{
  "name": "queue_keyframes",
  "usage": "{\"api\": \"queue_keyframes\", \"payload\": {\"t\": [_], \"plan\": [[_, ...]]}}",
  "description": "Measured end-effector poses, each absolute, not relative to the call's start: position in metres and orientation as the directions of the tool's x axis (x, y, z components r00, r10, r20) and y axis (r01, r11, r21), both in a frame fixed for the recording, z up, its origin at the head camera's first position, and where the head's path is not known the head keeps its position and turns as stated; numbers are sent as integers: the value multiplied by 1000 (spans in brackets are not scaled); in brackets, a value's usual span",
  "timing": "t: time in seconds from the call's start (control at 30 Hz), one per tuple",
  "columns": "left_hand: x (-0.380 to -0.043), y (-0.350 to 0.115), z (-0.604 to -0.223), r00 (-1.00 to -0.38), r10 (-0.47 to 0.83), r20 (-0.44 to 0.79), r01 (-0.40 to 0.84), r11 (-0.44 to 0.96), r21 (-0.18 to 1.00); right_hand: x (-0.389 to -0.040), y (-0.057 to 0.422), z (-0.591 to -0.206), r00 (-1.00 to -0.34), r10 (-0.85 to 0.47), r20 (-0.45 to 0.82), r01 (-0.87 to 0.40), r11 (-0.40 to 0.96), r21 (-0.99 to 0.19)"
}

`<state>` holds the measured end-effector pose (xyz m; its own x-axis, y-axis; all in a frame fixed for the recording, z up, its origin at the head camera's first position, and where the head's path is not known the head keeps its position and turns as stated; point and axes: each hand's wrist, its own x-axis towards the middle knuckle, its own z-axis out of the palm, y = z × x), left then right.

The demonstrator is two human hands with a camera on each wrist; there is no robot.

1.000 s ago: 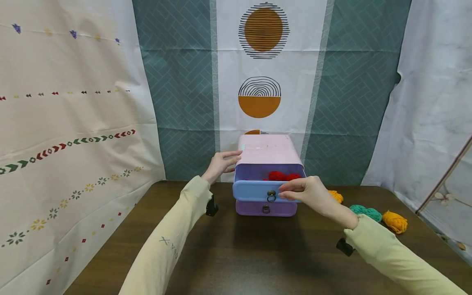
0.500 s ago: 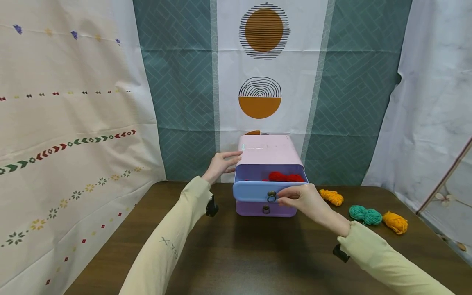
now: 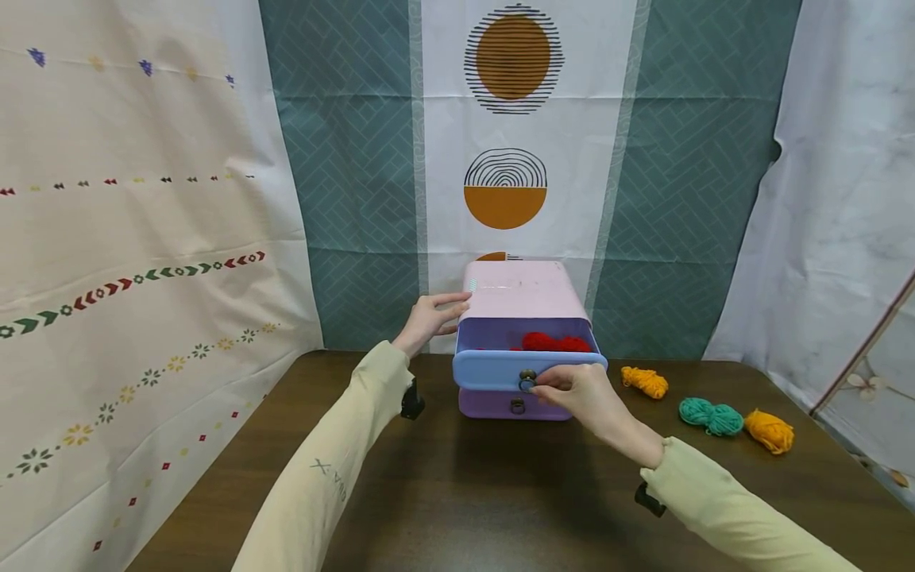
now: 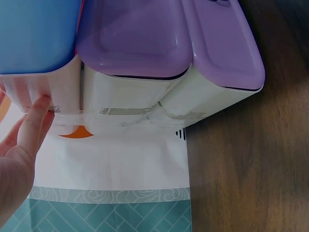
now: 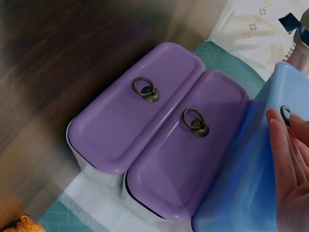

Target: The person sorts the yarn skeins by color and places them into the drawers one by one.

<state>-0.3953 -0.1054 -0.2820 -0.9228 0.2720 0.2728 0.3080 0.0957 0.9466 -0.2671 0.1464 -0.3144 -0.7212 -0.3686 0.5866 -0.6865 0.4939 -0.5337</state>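
A pink-topped drawer unit [image 3: 525, 290] stands on the table, its blue top drawer [image 3: 493, 370] pulled out. Red yarn [image 3: 554, 342] lies inside that drawer. My right hand [image 3: 589, 397] is at the drawer's front, pinching its metal ring pull [image 5: 285, 116] between thumb and fingers. On the unit's left side rests my left hand [image 3: 429, 322], fingers fairly straight; the left wrist view shows its fingertips [image 4: 42, 102] against the pink wall below the blue drawer. Two purple drawers [image 5: 135, 111] sit beneath the blue one, pushed in, each with a ring pull.
To the right on the brown table [image 3: 500, 492] lie a yellow yarn bundle [image 3: 645, 382], a green one [image 3: 711, 416] and another yellow one [image 3: 769, 431]. Patterned cloths [image 3: 343, 199] hang behind and at both sides.
My right hand has moved left along the blue drawer's front and now holds the ring pull. The left hand stays on the unit's side. The drawer's position looks about the same.
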Motion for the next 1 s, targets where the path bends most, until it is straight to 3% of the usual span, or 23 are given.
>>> {"api": "queue_keyframes", "payload": {"t": [0.3,0.67,1.0], "plan": [[-395,-106,-282,-924,277,263,297,89,951,-267,143,-314,-675,-324,663,-706,544,-454],[-376,-105,-264,-923,304,236,275,90,957,-283,143,-311,-735,-291,613,-655,539,-530],[-397,-103,-282,-928,259,269,304,104,947,-308,145,-312,-745,-263,613,-642,534,-550]]}}
